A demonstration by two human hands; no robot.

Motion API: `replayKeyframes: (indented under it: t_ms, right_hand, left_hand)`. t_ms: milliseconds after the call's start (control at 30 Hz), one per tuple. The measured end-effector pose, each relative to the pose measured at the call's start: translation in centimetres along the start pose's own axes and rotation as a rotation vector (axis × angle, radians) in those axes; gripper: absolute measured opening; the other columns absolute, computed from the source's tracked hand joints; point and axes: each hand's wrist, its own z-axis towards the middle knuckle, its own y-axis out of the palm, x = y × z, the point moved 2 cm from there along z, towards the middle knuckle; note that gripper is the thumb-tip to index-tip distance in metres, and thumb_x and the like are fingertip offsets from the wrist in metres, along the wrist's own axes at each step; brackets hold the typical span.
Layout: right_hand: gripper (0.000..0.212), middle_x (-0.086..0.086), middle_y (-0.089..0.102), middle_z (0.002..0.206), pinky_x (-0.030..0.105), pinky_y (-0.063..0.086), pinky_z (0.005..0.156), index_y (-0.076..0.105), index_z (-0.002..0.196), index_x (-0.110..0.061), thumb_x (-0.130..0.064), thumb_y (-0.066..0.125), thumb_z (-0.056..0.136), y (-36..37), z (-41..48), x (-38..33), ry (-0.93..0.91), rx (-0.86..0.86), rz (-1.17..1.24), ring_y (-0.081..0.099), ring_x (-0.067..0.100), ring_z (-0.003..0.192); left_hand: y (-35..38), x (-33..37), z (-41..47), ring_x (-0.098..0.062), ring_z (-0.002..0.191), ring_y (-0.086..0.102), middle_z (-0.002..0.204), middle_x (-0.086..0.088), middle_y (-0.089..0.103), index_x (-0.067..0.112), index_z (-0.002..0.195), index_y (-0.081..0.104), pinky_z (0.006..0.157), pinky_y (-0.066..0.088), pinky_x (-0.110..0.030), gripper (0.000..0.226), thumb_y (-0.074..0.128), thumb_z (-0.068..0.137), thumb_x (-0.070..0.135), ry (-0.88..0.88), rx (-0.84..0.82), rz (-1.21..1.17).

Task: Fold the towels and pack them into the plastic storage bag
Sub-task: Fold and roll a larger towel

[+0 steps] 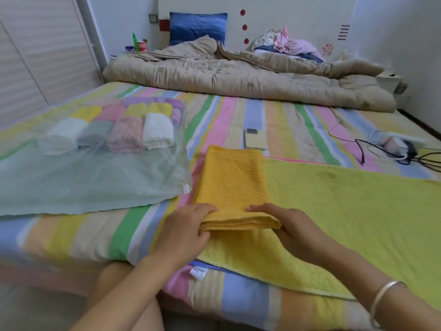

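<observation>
Together, left hand [188, 228] and right hand [293, 225] grip near end of folded orange towel [232, 177].

I see a rumpled beige quilt [238, 77] across the far end of the striped bed [238, 111]. A blue pillow [198, 26] stands behind it. A heap of clothes [291, 45] sits behind its right end, and a red can [142, 47] beyond its left. In front of it lie a phone [254, 139] and, rightward, a power strip [396, 144] with cables.
</observation>
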Motion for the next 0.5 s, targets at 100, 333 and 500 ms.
replayKeyframes:
  t_ms: [100,333,500]
  right_hand:
    - [0.024,-0.005,0.069,0.092,0.044,0.051,0.076,0.063,0.104,-0.030,-0.021,0.044,0.092,-2.5,-1.5,-0.2,0.054,-0.107,0.212,0.063,0.017,0.083]
    - [0.021,-0.014,0.072,0.099,0.020,0.052,0.075,0.069,0.104,-0.028,-0.029,0.049,0.095,-1.1,-3.9,0.2,0.360,0.037,0.640,0.067,0.005,0.092]
    - [0.020,-0.005,0.072,0.089,0.026,0.053,0.065,0.069,0.092,-0.026,-0.034,0.051,0.097,1.1,-1.7,1.7,0.598,0.302,0.549,0.067,0.007,0.078]
  left_hand:
    - [-1.4,0.0,-0.7,-0.005,0.103,0.060,0.104,0.013,0.071,0.025,0.104,0.072,0.094,0.045,-0.024,0.037,0.055,0.071,0.027,0.020,0.126,-0.215]
    - [0.3,0.9,-1.2,-0.017,0.066,0.060,0.069,0.003,0.066,0.034,0.086,0.070,0.065,0.047,-0.031,0.020,0.063,0.079,0.052,-0.171,0.004,-0.593]
    - [2.2,0.8,1.3,-0.019,0.053,0.051,0.050,0.005,0.046,0.027,0.061,0.047,0.051,0.037,-0.034,0.038,0.053,0.093,0.046,-0.360,0.020,-0.182]
